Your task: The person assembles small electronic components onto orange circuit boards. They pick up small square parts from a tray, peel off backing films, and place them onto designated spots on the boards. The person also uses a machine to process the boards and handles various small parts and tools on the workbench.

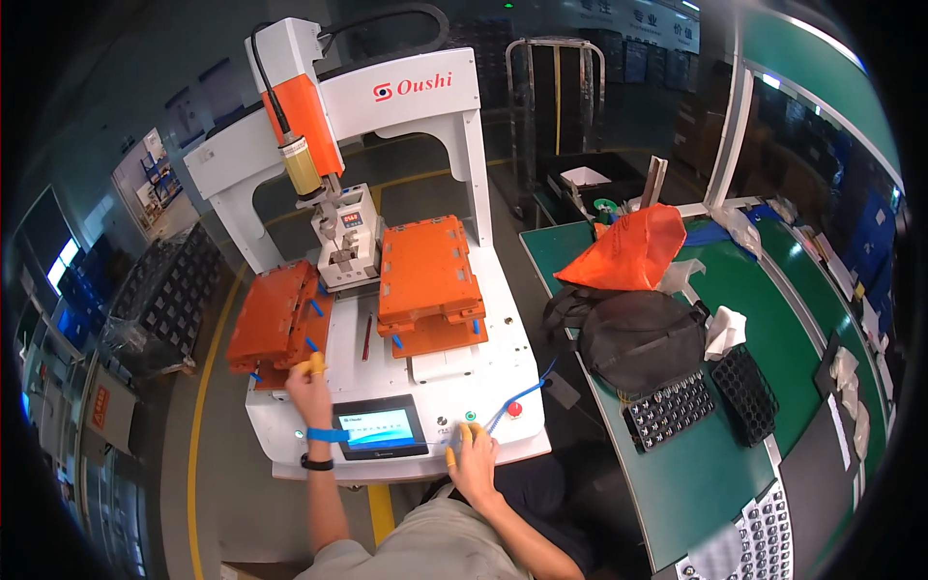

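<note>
My left hand [309,391], with yellow finger cots on its fingertips, is at the front edge of the left orange fixture [274,314]. Its fingers are pressed together beside a blue pin [311,344]; whatever lies between them is hidden. A blue wrist strap [327,435] and a black band [316,464] circle that wrist. My right hand [472,464], also in yellow finger cots, rests over the machine's front panel with fingers apart, just below a green button [471,416]. It holds nothing visible. A lit touch screen [379,428] sits between both hands.
Under the white gantry [396,92], an orange-and-white screwdriving head [304,126] hangs above a small feeder [350,237]. Right of it stands another orange fixture [425,271]. A red emergency knob [514,411] and blue coiled cord [522,394] lie near my right hand. A green bench [667,503] holds a black bag [643,338] and trays.
</note>
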The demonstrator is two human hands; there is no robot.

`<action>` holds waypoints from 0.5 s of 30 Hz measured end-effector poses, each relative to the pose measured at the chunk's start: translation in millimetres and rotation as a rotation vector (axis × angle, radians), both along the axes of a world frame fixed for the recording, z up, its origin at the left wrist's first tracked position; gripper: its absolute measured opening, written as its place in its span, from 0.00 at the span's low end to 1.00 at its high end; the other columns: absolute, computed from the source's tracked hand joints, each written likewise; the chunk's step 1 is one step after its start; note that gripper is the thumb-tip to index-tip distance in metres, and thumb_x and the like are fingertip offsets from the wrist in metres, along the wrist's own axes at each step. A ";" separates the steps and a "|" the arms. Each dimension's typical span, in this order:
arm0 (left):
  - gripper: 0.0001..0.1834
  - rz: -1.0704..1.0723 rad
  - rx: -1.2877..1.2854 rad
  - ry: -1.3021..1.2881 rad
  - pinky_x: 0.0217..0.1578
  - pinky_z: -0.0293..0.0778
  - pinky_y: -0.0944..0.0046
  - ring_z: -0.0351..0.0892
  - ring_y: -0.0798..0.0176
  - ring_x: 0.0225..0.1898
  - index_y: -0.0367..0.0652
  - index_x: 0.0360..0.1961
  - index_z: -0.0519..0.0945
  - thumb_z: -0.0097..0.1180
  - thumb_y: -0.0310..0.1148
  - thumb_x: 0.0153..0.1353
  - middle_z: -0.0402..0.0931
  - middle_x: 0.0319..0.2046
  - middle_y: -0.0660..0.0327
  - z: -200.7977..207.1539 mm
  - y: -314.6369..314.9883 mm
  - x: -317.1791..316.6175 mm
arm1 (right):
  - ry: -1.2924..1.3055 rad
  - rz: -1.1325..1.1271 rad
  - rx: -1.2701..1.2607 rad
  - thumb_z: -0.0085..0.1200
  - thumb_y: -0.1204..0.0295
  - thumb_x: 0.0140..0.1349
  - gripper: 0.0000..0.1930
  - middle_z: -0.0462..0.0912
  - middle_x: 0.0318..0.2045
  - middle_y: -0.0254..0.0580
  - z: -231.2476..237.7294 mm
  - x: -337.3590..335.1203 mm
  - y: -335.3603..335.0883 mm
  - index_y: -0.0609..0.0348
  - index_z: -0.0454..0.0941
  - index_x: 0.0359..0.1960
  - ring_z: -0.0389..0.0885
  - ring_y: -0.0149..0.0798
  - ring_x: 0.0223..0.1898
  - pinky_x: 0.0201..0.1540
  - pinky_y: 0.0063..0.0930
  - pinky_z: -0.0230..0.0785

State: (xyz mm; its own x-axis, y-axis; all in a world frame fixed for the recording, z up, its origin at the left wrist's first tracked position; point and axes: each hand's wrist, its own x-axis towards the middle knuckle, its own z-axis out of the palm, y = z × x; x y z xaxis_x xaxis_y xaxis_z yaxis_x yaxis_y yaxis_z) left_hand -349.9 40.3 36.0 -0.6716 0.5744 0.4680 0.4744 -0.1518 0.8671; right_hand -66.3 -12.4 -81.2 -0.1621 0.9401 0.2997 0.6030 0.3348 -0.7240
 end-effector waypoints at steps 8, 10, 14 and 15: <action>0.34 0.257 -0.286 -0.068 0.27 0.66 0.58 0.73 0.59 0.23 0.35 0.23 0.79 0.44 0.59 0.67 0.75 0.20 0.57 1.6 -27.5 -112.3 | -0.086 0.102 0.137 0.62 0.68 0.57 0.25 0.70 0.53 0.52 19.0 -15.0 -9.8 0.62 0.73 0.56 0.60 0.58 0.65 0.67 0.75 0.35; 0.37 0.388 -0.333 0.007 0.25 0.63 0.59 0.70 0.60 0.21 0.36 0.19 0.77 0.43 0.63 0.66 0.73 0.18 0.57 5.6 -14.0 -113.0 | -0.075 0.116 0.151 0.61 0.66 0.58 0.25 0.70 0.53 0.52 12.1 -17.6 -8.7 0.63 0.73 0.57 0.60 0.59 0.65 0.67 0.75 0.35; 0.37 0.314 -0.275 -0.165 0.20 0.57 0.63 0.62 0.66 0.18 0.41 0.16 0.72 0.45 0.66 0.65 0.65 0.15 0.63 -3.8 2.9 -138.5 | -0.068 0.130 0.134 0.60 0.63 0.61 0.26 0.70 0.54 0.52 11.4 -17.0 -13.9 0.63 0.73 0.58 0.60 0.58 0.65 0.67 0.75 0.37; 0.36 0.308 -0.247 -0.183 0.18 0.54 0.65 0.60 0.69 0.16 0.44 0.17 0.72 0.45 0.67 0.65 0.63 0.14 0.66 -6.9 4.7 -149.7 | -0.068 0.131 0.135 0.60 0.63 0.61 0.26 0.70 0.55 0.52 12.1 -17.4 -15.3 0.63 0.73 0.58 0.60 0.58 0.65 0.67 0.75 0.36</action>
State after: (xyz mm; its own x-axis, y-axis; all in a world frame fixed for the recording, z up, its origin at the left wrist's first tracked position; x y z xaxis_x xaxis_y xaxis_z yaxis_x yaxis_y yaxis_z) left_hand -499.6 45.0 29.1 -0.8882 0.4141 0.1993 0.3004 0.1951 0.9336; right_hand -83.7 -27.8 -69.1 -0.3051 0.8615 0.4060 0.5941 0.5053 -0.6259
